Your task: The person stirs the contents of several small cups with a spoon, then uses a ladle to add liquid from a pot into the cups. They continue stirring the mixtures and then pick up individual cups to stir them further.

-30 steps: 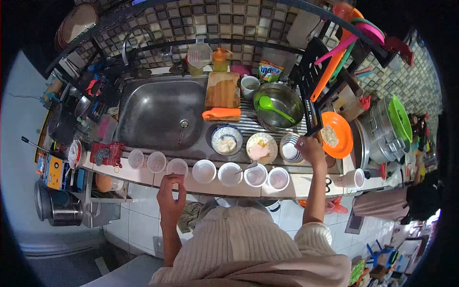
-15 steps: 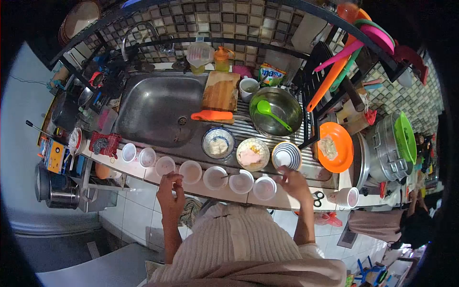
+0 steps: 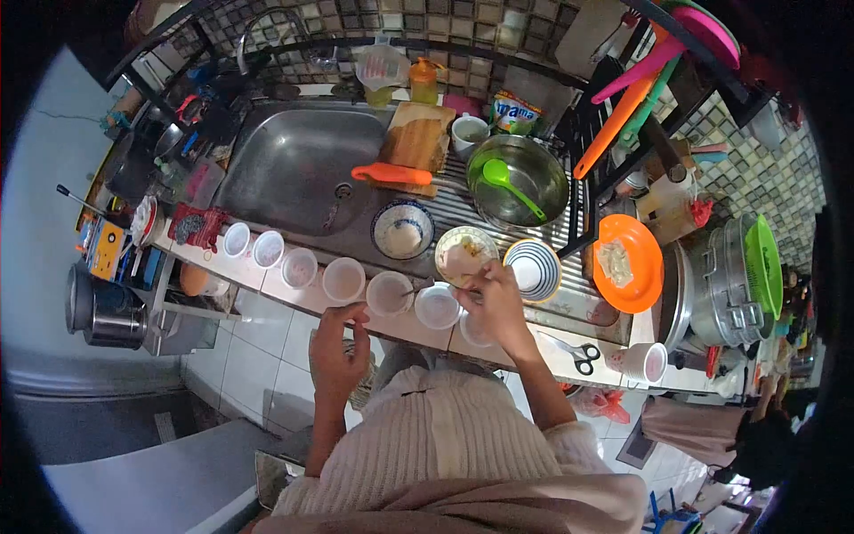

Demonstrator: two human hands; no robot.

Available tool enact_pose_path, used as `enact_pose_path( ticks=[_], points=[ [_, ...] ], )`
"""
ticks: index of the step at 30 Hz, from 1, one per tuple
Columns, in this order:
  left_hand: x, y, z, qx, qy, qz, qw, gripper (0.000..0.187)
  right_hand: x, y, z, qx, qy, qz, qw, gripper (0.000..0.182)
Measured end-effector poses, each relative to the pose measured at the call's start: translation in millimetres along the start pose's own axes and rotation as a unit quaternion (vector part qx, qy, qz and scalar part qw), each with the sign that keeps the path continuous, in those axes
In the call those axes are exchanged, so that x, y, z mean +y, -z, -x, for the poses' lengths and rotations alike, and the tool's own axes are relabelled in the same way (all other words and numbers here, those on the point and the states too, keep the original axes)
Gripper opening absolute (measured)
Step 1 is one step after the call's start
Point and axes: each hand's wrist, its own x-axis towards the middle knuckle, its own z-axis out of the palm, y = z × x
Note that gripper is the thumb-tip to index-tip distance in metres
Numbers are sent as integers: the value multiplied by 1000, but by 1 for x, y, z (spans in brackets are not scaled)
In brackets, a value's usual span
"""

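Note:
A row of white plastic cups (image 3: 343,280) runs along the counter's front edge. My left hand (image 3: 338,354) hovers just in front of the row, its fingers loosely curled with the thumb apart and nothing visible between them. Fingertips pinched together, my right hand (image 3: 500,307) reaches over the near rim of a bowl with pink and yellowish contents (image 3: 463,253); whether it holds anything is hidden. A thin dark stick (image 3: 418,289) lies at a cup near it. Beside that bowl are a blue-patterned bowl with white contents (image 3: 403,233) and a striped bowl (image 3: 534,270).
Behind lie a steel sink (image 3: 294,169), a cutting board (image 3: 416,133) with an orange-handled tool (image 3: 391,173), and a steel pot (image 3: 525,200) holding a green ladle (image 3: 511,187). To the right are an orange plate (image 3: 645,258), scissors (image 3: 583,354) and stacked cups (image 3: 642,362).
My right hand has moved left and forward, from the near side of the striped bowl to the bowl with pink contents. My left hand's fingers have opened a little. The view has shifted slightly.

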Motion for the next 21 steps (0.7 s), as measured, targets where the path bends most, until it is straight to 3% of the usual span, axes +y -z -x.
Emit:
enact_pose_path(
  ticks=[5, 8, 9, 10, 12, 16, 18, 21],
  points=[
    [-1, 0, 17, 19, -24, 23, 999, 30, 13, -15, -9, -43, -33, -70, 996, 15],
    [1, -3, 26, 11, 3, 39, 999, 30, 6, 11, -12, 33, -4, -82, 996, 13],
    [3, -3, 27, 14, 2, 40, 999, 30, -1, 26, -11, 42, -42, -95, 994, 12],
    [8, -3, 28, -7, 4, 54, 998, 33, -6, 37, -9, 52, -79, -108, 990, 12],
    [17, -5, 24, -25, 3, 70, 997, 36, -11, 54, -4, 91, -36, -105, 990, 8],
    [43, -25, 5, -21, -41, 155, 987, 60, -49, 96, 7, 49, -83, -187, 978, 5],
    [49, -34, 1, -27, -42, 205, 977, 68, -61, 100, 13, 15, 15, -235, 972, 5],
    [48, -37, -5, -145, -10, 203, 968, 73, -55, 93, 2, -39, 64, -264, 962, 5]
  ],
)
